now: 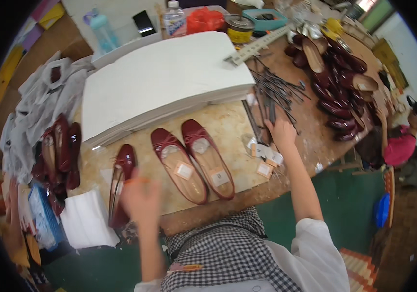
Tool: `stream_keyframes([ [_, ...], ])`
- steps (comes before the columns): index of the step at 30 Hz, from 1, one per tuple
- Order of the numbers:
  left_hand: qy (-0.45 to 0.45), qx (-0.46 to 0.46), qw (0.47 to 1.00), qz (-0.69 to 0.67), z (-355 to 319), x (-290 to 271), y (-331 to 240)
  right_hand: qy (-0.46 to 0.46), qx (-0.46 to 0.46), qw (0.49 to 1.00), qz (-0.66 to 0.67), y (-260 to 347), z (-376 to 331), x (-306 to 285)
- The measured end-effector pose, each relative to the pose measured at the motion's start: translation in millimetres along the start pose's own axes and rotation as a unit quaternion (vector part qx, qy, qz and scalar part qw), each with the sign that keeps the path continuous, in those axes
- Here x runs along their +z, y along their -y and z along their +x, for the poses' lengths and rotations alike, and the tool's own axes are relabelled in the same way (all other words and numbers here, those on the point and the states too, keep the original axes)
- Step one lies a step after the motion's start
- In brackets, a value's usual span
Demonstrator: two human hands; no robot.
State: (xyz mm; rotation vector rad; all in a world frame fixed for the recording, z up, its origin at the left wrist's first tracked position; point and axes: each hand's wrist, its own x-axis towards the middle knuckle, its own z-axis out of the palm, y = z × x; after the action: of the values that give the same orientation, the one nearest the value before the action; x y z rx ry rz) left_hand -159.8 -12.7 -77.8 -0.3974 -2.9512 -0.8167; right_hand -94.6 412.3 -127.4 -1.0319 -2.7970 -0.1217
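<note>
Two dark red ballet flats with bows lie side by side on the table: the left shoe (157, 141) and the right shoe (191, 129). Crumpled pale stuffing fills both toes, and a small tag (184, 170) rests on the insole of each. A third red flat (127, 158) lies farther left, tipped on its side. My left hand (142, 197) is beside it, smeared by motion, so its fingers cannot be read. At the pile of thin dark sticks (279, 85), my right hand (282, 132) has its fingertips closed on a dark stick (271, 113).
A tall stack of white paper (164, 73) spans the table's back. Loose tags (265, 169) lie near my right forearm. Glossy red shoes (337, 92) are heaped right; more shoes (62, 151) and white cloth (89, 219) are left. A person (403, 141) sits beyond the right edge.
</note>
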Motion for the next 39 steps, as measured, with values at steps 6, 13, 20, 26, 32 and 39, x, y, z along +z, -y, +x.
stream_keyframes([
  [6,0.109,-0.072,0.925,-0.357,-6.8,43.1,-9.6,0.067,-0.012,0.995,0.073,-30.6,0.2,16.5],
  [13,0.277,-0.217,0.513,-0.783,-19.8,47.3,-10.3,-0.014,0.034,0.907,0.420,25.3,-28.3,-70.6],
  [20,0.143,-0.168,0.693,-0.687,5.1,33.8,-27.5,0.307,-0.149,0.758,0.556,140.7,-121.5,-156.1],
  [26,0.088,-0.076,0.736,-0.667,0.3,38.7,-13.2,0.318,-0.204,0.756,0.535,165.0,-118.6,-154.2],
  [32,0.030,-0.063,0.774,-0.629,-7.8,33.6,-30.6,0.143,-0.205,0.776,0.579,182.5,-123.1,-152.0],
  [39,-0.005,-0.131,0.778,-0.615,-30.0,70.6,-29.6,0.075,-0.260,0.858,0.436,196.5,-144.5,-112.9],
])
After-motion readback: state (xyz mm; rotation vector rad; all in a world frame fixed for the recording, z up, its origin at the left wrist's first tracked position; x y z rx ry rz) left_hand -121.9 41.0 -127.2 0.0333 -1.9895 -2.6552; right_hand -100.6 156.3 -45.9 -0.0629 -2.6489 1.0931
